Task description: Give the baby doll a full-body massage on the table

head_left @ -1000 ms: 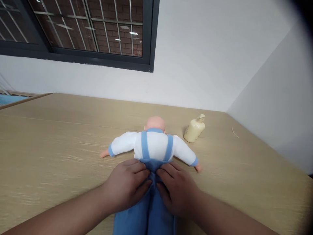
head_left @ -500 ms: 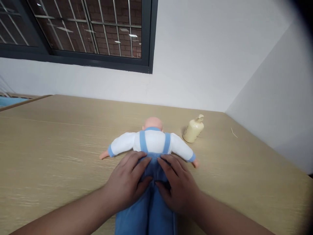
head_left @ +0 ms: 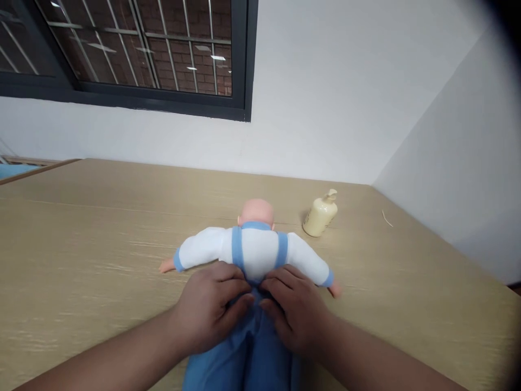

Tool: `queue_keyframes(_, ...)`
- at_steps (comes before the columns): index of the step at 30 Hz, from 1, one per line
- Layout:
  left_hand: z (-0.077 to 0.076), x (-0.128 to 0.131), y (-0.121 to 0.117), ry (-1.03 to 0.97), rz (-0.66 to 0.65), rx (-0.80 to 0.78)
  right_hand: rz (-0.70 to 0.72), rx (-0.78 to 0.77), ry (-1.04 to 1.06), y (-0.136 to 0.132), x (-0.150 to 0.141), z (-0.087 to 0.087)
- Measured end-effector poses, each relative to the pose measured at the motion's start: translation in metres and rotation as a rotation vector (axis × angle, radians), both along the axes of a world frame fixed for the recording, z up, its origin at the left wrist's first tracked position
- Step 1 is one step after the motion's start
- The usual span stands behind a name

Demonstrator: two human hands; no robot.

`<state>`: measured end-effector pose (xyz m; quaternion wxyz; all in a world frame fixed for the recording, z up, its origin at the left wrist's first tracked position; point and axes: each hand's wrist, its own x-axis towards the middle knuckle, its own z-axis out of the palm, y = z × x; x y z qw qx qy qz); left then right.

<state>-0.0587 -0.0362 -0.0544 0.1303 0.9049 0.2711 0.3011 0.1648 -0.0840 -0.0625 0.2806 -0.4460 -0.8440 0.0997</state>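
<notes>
A baby doll [head_left: 260, 250] lies face down in the middle of the wooden table, its bald head away from me and its arms spread. It wears a white top with blue straps and cuffs, and blue trousers [head_left: 268, 353]. At the left of the waist, my left hand [head_left: 214, 307] has its fingers curled and its thumb drawn close, gripping the blue cloth. My right hand [head_left: 295, 307] does the same on the right side. Both hands and forearms cover the doll's hips. The lower legs run out of view.
A cream pump bottle [head_left: 320, 216] stands beyond the doll's right-hand side. Farther right, a thin pale strip [head_left: 386, 219] lies on the table [head_left: 89, 217]. Behind rises a white wall [head_left: 317, 98] with a barred, dark-framed window [head_left: 248, 70].
My fingers have curled inward and thumbs and fingers have come closer together on the cloth. The trousers' waist has shifted toward me, and more of the white back shows.
</notes>
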Motion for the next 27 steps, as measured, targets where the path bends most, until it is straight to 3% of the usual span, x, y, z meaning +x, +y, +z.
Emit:
queue_keyframes(14, -0.013, 0.002, -0.008, -0.025, 0.103, 0.139, -0.098, 0.217, 0.031, -0.005, -0.005, -0.009)
queue_keyframes(27, 0.0, 0.004, 0.009, 0.058, -0.001, 0.011, -0.064, 0.068, -0.029, 0.003, -0.004, 0.001)
